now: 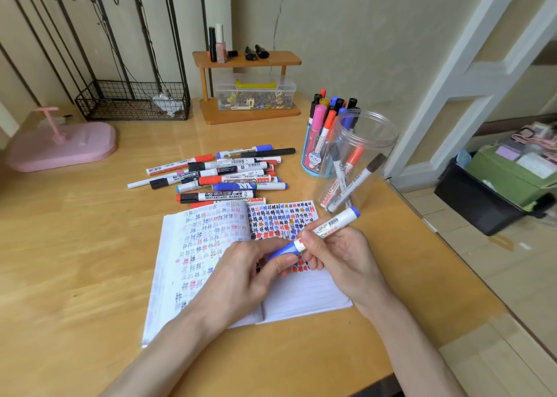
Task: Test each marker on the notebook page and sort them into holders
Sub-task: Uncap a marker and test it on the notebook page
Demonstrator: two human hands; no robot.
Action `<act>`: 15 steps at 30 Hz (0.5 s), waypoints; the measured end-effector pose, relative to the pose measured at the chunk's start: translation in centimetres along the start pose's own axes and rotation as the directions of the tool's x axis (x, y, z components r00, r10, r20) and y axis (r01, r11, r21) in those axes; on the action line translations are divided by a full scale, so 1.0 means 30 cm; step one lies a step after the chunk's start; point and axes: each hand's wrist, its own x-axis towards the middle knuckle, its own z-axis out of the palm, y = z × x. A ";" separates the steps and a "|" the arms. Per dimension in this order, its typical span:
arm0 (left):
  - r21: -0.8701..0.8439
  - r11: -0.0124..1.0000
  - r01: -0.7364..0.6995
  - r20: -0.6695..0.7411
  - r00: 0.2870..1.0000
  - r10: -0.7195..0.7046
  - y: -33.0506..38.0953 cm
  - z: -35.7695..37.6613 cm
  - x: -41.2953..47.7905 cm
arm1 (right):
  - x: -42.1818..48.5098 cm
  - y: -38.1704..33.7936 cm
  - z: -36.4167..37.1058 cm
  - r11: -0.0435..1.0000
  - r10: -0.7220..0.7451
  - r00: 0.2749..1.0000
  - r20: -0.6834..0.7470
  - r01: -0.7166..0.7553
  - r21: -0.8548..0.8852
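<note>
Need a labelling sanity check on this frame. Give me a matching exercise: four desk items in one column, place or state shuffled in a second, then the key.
Things
1. blue-capped white marker
2. clear plastic jar
3. blue cartoon-printed pen cup
4. open lined notebook

States
A. packed with upright markers
B. lying flat, pages full of test marks
C. gripped by left hand and right hand
D. holds a few leaning markers

Pairs: 1-C, 2-D, 3-A, 4-B
</note>
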 end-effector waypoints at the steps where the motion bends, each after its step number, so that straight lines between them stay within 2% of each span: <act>1: -0.026 1.000 0.008 0.015 1.000 -0.008 -0.003 -0.002 -0.001 | -0.001 0.004 -0.001 1.000 -0.008 1.000 0.006 0.008 0.012; 7: -0.179 0.983 0.045 0.102 0.994 -0.027 0.000 -0.022 0.002 | -0.008 0.003 -0.010 0.998 -0.055 0.998 0.043 0.054 0.025; 15: -0.207 0.977 0.046 0.163 0.986 -0.012 0.003 -0.040 0.005 | -0.017 0.001 -0.011 0.999 -0.052 0.998 0.043 0.052 -0.004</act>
